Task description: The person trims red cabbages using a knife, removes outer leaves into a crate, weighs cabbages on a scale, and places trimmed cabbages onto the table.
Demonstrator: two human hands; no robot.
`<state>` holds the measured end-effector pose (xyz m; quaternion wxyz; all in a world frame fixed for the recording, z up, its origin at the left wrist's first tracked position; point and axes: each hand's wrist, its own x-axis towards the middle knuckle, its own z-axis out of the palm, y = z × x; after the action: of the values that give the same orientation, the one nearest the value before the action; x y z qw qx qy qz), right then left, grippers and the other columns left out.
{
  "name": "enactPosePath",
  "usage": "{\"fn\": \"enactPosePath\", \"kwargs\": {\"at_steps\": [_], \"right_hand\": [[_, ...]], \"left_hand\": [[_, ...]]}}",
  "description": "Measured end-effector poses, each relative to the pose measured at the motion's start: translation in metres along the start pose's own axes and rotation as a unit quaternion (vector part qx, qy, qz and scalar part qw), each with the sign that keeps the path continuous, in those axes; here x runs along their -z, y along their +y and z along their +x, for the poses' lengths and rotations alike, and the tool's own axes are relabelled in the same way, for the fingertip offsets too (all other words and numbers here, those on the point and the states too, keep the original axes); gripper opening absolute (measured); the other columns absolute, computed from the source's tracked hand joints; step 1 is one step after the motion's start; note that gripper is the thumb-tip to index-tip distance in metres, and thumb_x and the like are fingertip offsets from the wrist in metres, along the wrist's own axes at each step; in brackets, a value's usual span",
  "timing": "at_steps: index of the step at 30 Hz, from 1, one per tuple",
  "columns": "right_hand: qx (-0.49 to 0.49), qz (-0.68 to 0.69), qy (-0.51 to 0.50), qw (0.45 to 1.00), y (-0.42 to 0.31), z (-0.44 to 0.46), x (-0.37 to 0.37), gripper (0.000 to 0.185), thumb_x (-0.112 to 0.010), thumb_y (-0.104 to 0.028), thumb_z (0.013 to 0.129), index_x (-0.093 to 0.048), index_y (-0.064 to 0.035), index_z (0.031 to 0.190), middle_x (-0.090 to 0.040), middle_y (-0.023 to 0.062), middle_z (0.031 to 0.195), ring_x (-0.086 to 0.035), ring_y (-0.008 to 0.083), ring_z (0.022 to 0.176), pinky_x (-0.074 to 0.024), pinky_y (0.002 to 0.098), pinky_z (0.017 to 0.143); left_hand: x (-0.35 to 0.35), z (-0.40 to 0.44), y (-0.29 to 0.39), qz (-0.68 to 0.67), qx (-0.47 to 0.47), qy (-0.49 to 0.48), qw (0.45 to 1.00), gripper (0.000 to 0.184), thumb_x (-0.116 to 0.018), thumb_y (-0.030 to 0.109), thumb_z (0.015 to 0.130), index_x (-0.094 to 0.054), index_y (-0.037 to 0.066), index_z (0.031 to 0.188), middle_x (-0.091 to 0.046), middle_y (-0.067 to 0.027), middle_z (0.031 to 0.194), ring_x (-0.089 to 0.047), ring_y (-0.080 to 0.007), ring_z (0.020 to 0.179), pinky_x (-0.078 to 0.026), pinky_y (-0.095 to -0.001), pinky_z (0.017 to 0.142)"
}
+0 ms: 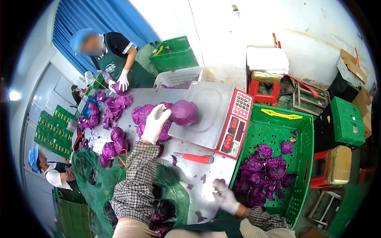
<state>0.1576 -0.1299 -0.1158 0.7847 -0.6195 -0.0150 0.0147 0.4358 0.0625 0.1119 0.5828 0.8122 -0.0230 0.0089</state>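
My left hand (156,123), in a white glove, reaches over the table with its thumb and fingers apart. Its fingertips are right beside a round purple cabbage (184,113), which lies at the left edge of the scale's metal plate (208,107); contact is hard to make out. More purple cabbages (141,114) sit behind that hand. My right hand (227,197), also gloved, is low over the table's near edge, slightly blurred, fingers loosely apart. A small purple leaf piece (220,181) shows at its fingertips. Between the hands lies a red-handled knife (197,158).
At the right, a green crate (309,150) holds purple leaves (264,170). Green netting (174,194) covers the table's near left. A co-worker (119,59) handles cabbage across the table; another person (55,170) is at far left. Red stools (264,91) stand beyond the crate.
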Motion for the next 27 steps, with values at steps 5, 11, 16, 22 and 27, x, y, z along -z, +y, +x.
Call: {"fn": "enactPosePath", "kwargs": {"at_steps": [5, 11, 16, 22, 27], "right_hand": [[-0.038, -0.054, 0.199, 0.978, -0.052, 0.002, 0.088, 0.034, -0.054, -0.007, 0.092, -0.048, 0.0015, 0.125, -0.056, 0.0082, 0.11, -0.052, 0.005, 0.063, -0.0442, 0.0187, 0.054], [-0.042, -0.046, -0.029, 0.998, -0.047, 0.013, 0.03, 0.029, -0.053, -0.011, 0.092, -0.054, -0.0033, 0.12, -0.053, 0.0002, 0.076, -0.051, 0.0055, 0.057, -0.0449, 0.0208, 0.051], [-0.159, -0.011, -0.134, 0.978, 0.005, 0.025, -0.001, 0.032, -0.052, -0.006, 0.093, -0.052, -0.0016, 0.125, -0.064, 0.0032, 0.088, -0.052, 0.0054, 0.058, -0.046, 0.0203, 0.053], [0.079, -0.199, -0.087, 0.973, -0.019, 0.039, -0.012, 0.019, -0.054, -0.004, 0.087, -0.062, -0.0033, 0.104, -0.065, 0.0093, 0.084, -0.062, 0.0281, 0.071, -0.0512, 0.0368, 0.064], [0.235, -0.323, -0.099, 0.911, 0.004, 0.036, -0.002, 0.025, -0.054, -0.002, 0.087, -0.058, 0.0002, 0.111, -0.065, 0.0094, 0.084, -0.062, 0.0294, 0.072, -0.0511, 0.0387, 0.065]], "left_hand": [[-0.004, 0.006, -0.031, 0.176, -0.163, 0.022, 0.97, 0.087, -0.083, 0.033, 0.068, -0.04, -0.004, 0.135, -0.044, -0.0236, 0.134, -0.045, -0.033, 0.126, -0.036, -0.0387, 0.105], [-0.069, -0.001, -0.034, 0.417, -0.196, 0.069, 0.885, 0.115, -0.085, 0.042, 0.056, -0.022, 0.004, 0.145, -0.026, -0.0281, 0.144, -0.026, -0.0458, 0.133, -0.03, -0.0489, 0.109], [-0.039, 0.017, -0.049, 0.243, -0.214, 0.128, 0.937, 0.089, -0.082, 0.03, 0.064, -0.038, 0.002, 0.136, -0.047, -0.0199, 0.13, -0.048, -0.034, 0.121, -0.04, -0.0426, 0.102], [0.01, 0.025, -0.058, -0.495, 0.059, -0.113, 0.86, 0.085, -0.055, 0.07, 0.077, -0.04, 0.014, 0.138, -0.054, -0.0075, 0.13, -0.055, -0.0258, 0.117, -0.048, -0.047, 0.093], [0.012, 0.036, -0.065, -0.597, 0.085, -0.153, 0.783, 0.09, -0.051, 0.076, 0.075, -0.036, 0.017, 0.141, -0.043, -0.0119, 0.14, -0.044, -0.0355, 0.125, -0.043, -0.056, 0.096]]}}
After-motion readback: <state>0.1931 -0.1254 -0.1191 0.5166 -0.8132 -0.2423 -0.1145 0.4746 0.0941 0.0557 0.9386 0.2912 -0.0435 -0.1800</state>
